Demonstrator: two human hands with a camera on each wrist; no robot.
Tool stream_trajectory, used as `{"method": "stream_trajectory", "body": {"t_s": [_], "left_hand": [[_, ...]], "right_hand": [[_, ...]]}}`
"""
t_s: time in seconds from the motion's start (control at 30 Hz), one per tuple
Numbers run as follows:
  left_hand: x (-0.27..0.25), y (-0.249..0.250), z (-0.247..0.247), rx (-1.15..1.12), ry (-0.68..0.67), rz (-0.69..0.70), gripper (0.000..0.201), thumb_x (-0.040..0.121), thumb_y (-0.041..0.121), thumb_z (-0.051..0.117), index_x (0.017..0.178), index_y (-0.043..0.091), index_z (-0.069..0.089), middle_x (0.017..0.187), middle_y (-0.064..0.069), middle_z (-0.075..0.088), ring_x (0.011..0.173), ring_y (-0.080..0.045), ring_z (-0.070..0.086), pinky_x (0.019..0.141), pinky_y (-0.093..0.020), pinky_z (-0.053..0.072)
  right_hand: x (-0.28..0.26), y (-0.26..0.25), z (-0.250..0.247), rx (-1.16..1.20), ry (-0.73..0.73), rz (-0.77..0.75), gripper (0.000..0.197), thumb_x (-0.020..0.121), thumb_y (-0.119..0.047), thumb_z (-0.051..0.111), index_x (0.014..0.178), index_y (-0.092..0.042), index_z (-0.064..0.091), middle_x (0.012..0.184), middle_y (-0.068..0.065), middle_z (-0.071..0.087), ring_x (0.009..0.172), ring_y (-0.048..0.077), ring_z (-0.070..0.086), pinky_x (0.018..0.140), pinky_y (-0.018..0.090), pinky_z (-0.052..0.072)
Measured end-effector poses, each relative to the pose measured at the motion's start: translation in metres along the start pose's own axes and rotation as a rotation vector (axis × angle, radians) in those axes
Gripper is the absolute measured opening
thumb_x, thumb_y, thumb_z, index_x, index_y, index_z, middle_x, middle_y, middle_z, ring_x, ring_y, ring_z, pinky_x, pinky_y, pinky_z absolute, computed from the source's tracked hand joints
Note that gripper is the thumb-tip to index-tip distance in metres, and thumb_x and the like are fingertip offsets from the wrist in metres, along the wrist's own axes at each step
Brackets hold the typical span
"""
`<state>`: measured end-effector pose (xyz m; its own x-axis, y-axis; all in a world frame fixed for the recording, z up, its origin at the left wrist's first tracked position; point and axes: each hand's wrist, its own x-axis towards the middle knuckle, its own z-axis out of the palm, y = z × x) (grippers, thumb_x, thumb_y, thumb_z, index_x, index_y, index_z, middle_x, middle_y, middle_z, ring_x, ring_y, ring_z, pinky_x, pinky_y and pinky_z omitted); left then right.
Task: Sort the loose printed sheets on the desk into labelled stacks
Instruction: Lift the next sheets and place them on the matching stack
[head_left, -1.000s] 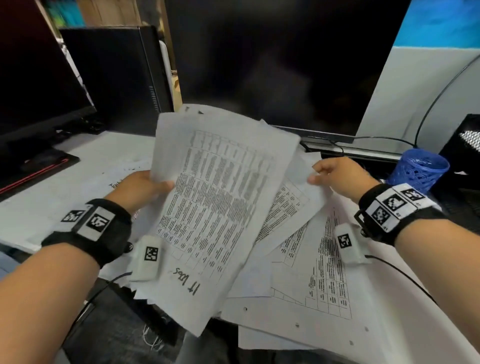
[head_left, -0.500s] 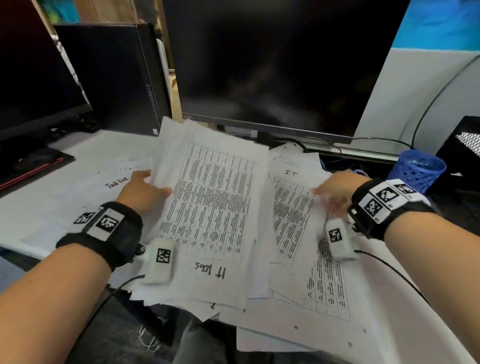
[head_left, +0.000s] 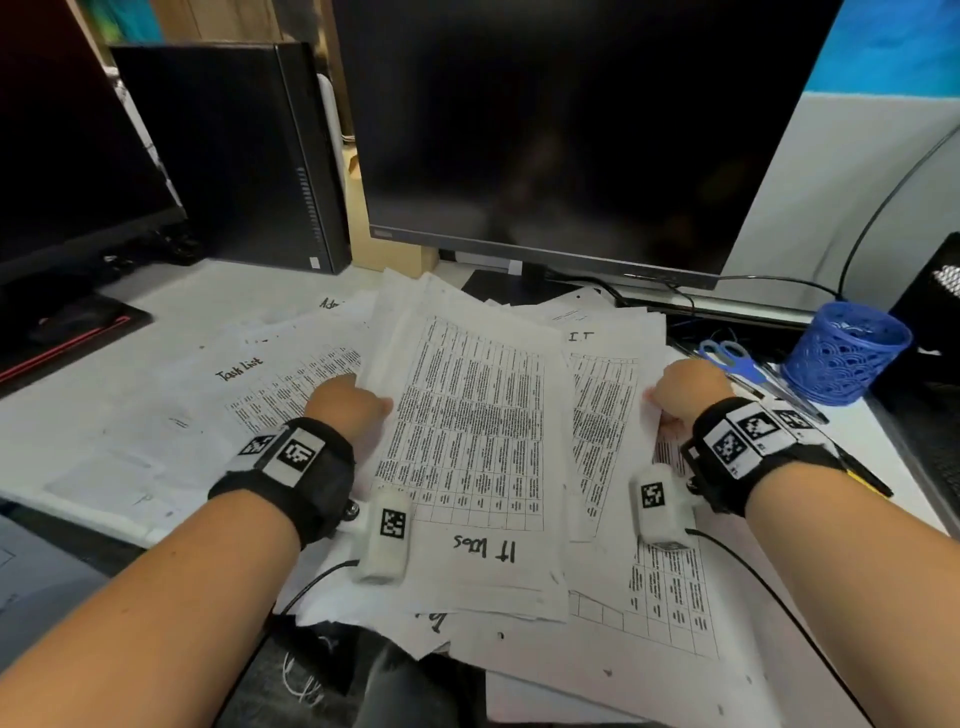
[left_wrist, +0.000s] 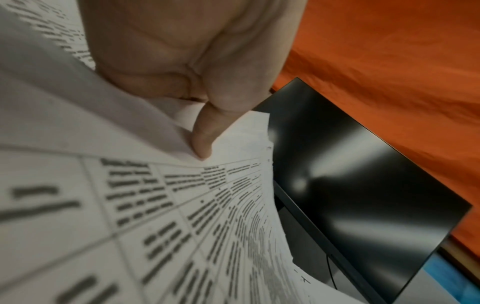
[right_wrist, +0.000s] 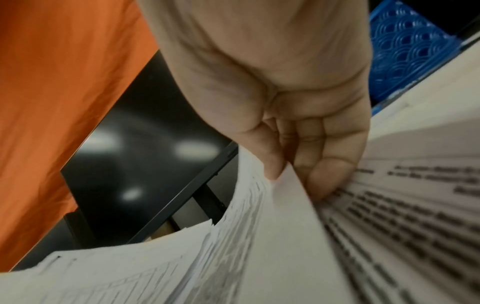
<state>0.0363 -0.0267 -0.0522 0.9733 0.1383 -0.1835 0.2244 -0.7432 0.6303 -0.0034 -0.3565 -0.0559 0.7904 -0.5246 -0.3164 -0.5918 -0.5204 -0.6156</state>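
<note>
Both hands' fingers (head_left: 670, 387) disappear beneath the printed sheets (head_left: 467, 431).

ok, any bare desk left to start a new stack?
Mainly far left: bare desk between the "Task List" sheet, the left monitor's base and the computer tower. The centre is crowded with overlapping sheets gripped by the left hand and right hand. On the right, scissors, pens and the blue cup fill the space.

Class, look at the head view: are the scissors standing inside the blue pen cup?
No: the scissors lie flat on the desk just left of the cup.
</note>
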Motion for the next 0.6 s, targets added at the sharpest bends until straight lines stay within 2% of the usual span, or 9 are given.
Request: {"method": "stream_trajectory", "body": {"t_s": [0.03,0.1,0.17,0.23,0.3,0.37,0.47,0.57,0.6], "left_hand": [[0.000,-0.003,0.001,-0.030,0.053,0.019,0.027,0.091,0.023,0.058,0.111,0.005,0.059,0.097,-0.009,0.062,0.083,-0.026,0.058,0.057,-0.027,0.045],[-0.002,-0.007,-0.003,-0.189,0.146,0.026,0.021,0.088,0.017,0.059,0.108,0.010,0.061,0.092,-0.007,0.063,0.080,-0.025,0.060,0.060,-0.027,0.047],[-0.002,-0.012,-0.010,-0.323,0.229,0.031,0.018,0.086,0.013,0.059,0.103,0.013,0.062,0.089,-0.007,0.065,0.079,-0.025,0.062,0.063,-0.030,0.051],[-0.003,-0.012,-0.017,-0.404,0.277,0.049,0.020,0.085,0.011,0.060,0.105,0.016,0.061,0.094,-0.005,0.065,0.082,-0.024,0.062,0.066,-0.030,0.051],[0.000,-0.014,-0.020,-0.424,0.280,0.029,0.034,0.085,0.010,0.060,0.118,0.016,0.054,0.101,-0.001,0.061,0.087,-0.022,0.059,0.071,-0.029,0.046],[0.000,-0.017,-0.021,-0.385,0.214,0.002,0.036,0.087,0.012,0.059,0.122,0.012,0.053,0.102,-0.001,0.059,0.089,-0.022,0.056,0.075,-0.029,0.045],[-0.004,-0.018,-0.017,-0.475,0.108,-0.006,0.020,0.088,0.018,0.057,0.105,0.008,0.062,0.094,-0.004,0.067,0.082,-0.021,0.062,0.071,-0.031,0.051],[-0.015,-0.009,-0.015,-0.664,0.033,0.024,0.002,0.095,0.015,0.054,0.097,0.015,0.056,0.082,0.006,0.060,0.068,-0.004,0.058,0.055,-0.015,0.047],[-0.019,-0.005,-0.017,-0.745,0.017,0.038,0.003,0.097,0.013,0.053,0.096,0.015,0.055,0.084,0.007,0.057,0.066,-0.001,0.057,0.056,-0.010,0.048]], "right_hand": [[0.004,-0.001,-0.003,-0.052,0.070,-0.005,0.020,0.097,-0.019,0.045,0.082,-0.010,0.056,0.117,0.012,0.064,0.098,0.026,0.061,0.073,0.022,0.044],[0.006,0.002,-0.010,-0.051,0.108,-0.044,0.023,0.095,-0.021,0.048,0.081,-0.006,0.060,0.115,0.019,0.064,0.098,0.030,0.061,0.079,0.027,0.048],[0.009,0.004,-0.016,0.034,0.176,-0.038,0.026,0.095,-0.021,0.050,0.106,-0.001,0.063,0.117,0.019,0.062,0.093,0.025,0.062,0.071,0.018,0.047],[0.009,0.006,-0.023,0.068,0.233,-0.066,0.027,0.095,-0.021,0.049,0.115,-0.006,0.061,0.117,0.014,0.061,0.095,0.020,0.061,0.070,0.017,0.047],[0.011,0.006,-0.028,0.165,0.306,-0.090,0.023,0.092,-0.021,0.053,0.103,-0.004,0.065,0.109,0.017,0.066,0.099,0.032,0.063,0.083,0.036,0.054],[0.016,0.009,-0.032,0.211,0.366,-0.164,0.014,0.087,-0.019,0.058,0.088,-0.008,0.066,0.101,0.019,0.068,0.095,0.039,0.065,0.083,0.049,0.055],[0.017,0.007,-0.034,0.332,0.339,-0.185,0.019,0.089,-0.016,0.056,0.071,-0.022,0.059,0.100,0.016,0.068,0.091,0.037,0.066,0.078,0.053,0.057],[0.009,0.003,-0.036,0.433,0.312,-0.211,0.025,0.090,-0.015,0.055,0.068,-0.025,0.058,0.099,0.015,0.069,0.094,0.036,0.066,0.081,0.053,0.056],[0.007,0.002,-0.038,0.444,0.323,-0.203,0.025,0.091,-0.015,0.055,0.068,-0.025,0.059,0.097,0.013,0.069,0.093,0.035,0.066,0.082,0.052,0.056]]}}
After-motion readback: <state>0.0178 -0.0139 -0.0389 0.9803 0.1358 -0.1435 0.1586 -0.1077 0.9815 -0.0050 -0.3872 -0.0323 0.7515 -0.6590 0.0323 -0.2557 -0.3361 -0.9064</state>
